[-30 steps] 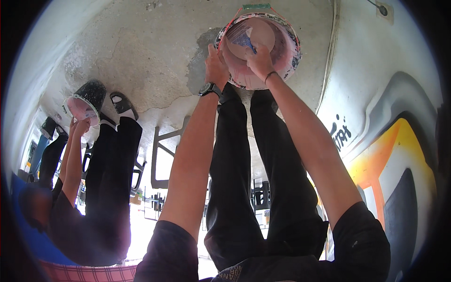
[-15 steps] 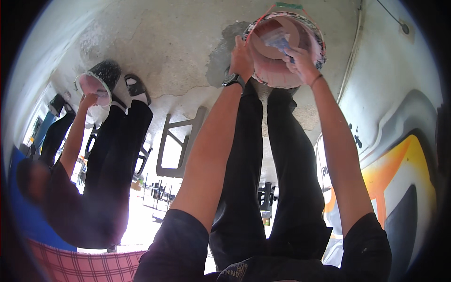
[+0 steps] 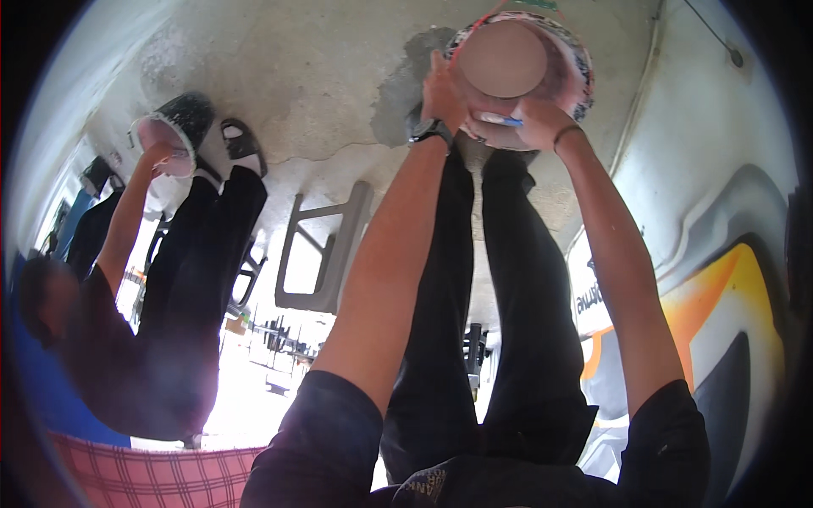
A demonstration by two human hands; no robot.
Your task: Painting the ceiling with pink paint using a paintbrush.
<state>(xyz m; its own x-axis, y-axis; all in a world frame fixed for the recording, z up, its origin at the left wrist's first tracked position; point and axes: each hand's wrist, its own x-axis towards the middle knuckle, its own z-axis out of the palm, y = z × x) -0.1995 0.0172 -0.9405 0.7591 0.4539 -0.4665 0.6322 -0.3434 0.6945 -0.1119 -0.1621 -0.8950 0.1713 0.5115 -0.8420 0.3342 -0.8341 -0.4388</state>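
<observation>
On a bare concrete floor (image 3: pixel 296 110), beside a wall painted with orange and grey shapes (image 3: pixel 677 313), a person in black bends over a paint-spattered bucket (image 3: pixel 572 74) whose mouth leans back toward the body. The bucket is ahead of the person's legs, a little to the right; whether its base rests on the floor or hangs just above it, I cannot tell from where I stand. The left hand (image 3: pixel 442 91), a watch at the wrist, is curled over the bucket's left rim. The right hand (image 3: pixel 540 124) pinches a blue-handled brush (image 3: pixel 500 119), its pale end pointing left across the near side of the mouth, close to the left hand. Inside, the wall is streaked pink around a smooth, pale round area; liquid or bare bottom, it is hard to say.

The step in hand looks like working the brush along the near inner wall, close to the rim, though contact between the two is too blurred to confirm. Any further stroke, in this onlooker's judgement, calls for a firm left grip on the rim, the brush's flat end laid to the wall and the fingers kept out of its path.

To the left, a co-worker reaches into a dark bucket (image 3: pixel 193 112), near a grey stool (image 3: pixel 349 241).
</observation>
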